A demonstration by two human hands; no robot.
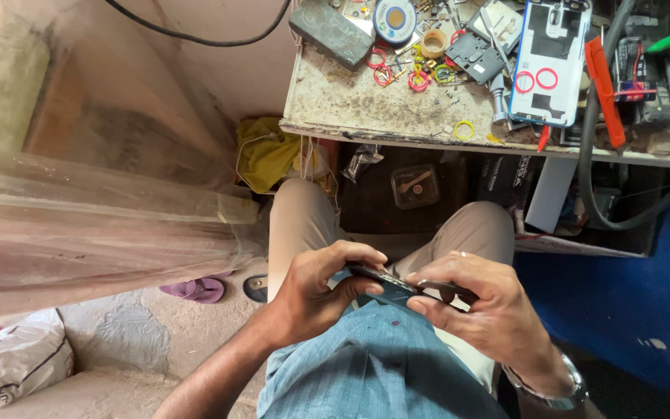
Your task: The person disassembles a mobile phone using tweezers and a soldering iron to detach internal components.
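Carefully keep your left hand (316, 299) and right hand (478, 306) fingers closed on the dark phone (385, 281) over your lap, prying evenly along its edge.

Dark phone (385, 281) mostly hidden under both hands' fingers

Between your left hand (316, 299) and right hand (478, 306) you hold a dark phone (381, 281) with a glossy, smooth plastic-looking face, above your blue woven cloth shirt (381, 365). At the top of the frame, the workbench (335, 101) looks rough, stained and pitted. On it lies a phone back cover (550, 66) of shiny white plastic, and your right wrist wears a polished metal watch band (560, 392).
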